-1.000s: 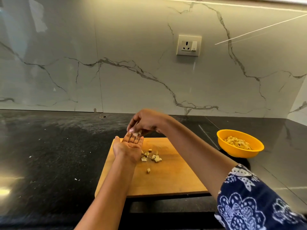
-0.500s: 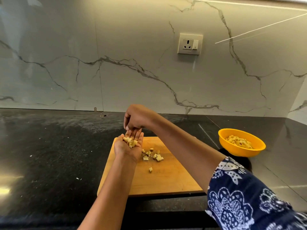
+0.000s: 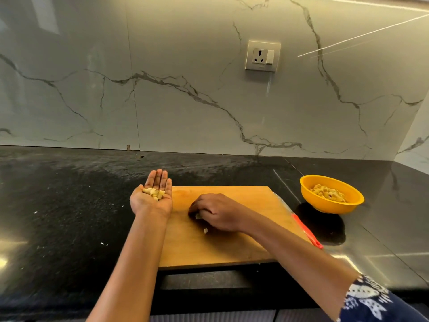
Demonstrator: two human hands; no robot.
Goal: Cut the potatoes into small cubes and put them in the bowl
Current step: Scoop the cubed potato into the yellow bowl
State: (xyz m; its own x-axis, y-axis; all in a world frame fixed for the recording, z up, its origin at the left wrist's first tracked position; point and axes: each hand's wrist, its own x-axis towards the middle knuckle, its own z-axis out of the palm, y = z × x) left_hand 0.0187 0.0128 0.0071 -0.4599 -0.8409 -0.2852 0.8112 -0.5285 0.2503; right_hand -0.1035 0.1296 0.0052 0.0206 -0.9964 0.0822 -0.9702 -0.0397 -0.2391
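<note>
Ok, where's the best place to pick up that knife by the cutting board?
Grip the knife by its red handle, the near end, coming from above on the right. It lies flat along the cutting board's right edge, blade pointing away from you.

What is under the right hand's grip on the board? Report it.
One pale potato cube peeks out beneath the right hand's grip, on the cutting board. A second cube lies just clear of it. Any other cubes beneath the hand are covered and cannot be seen.
</note>
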